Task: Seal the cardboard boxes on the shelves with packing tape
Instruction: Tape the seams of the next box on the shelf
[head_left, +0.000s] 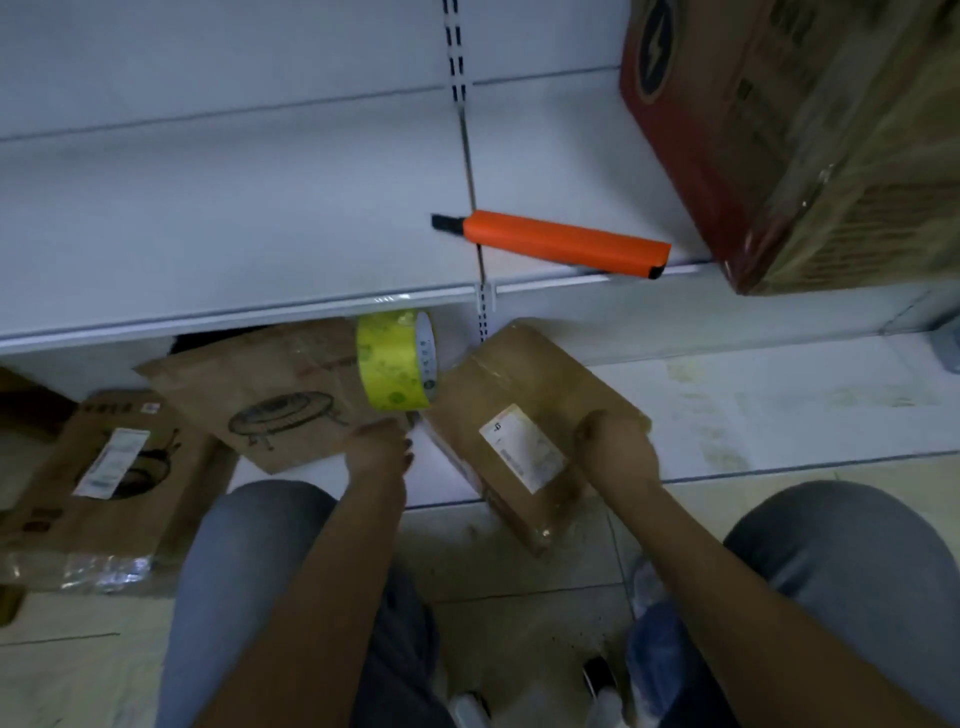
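A small brown cardboard box (524, 415) with a white shipping label on top lies tilted on the lowest white shelf (753, 405), its near corner hanging out over the tiled floor (519, 613). We are crouching in front of it, our two knees in grey trousers framing the lower part of the view. Our right hand (615, 449) rests on the box's right side near the label, seen from the back; its fingers are turned away from us, so we cannot tell how far they bend or whether they grasp the edge. Our left hand (379, 447) reaches forward just left of the box, fingers pointing toward a roll of yellow packing tape (397, 361); the fingertips look close to the bottom of the roll, but blur keeps us from telling whether they pinch it or a strip of tape. The roll stands on edge, touching the box's upper left corner and overlapping a flat brown cardboard box printed with a round line drawing (270, 395), which lies tilted to the left on the same shelf. Farther left sits another brown cardboard box with a white label (104, 483), with clear plastic wrap showing along its near edge. On the white shelf above (234, 228), an orange utility knife with a black tip (561, 243) lies across the front edge, just left of a large red and brown cardboard box (795, 135) bearing a lightning-bolt emblem.
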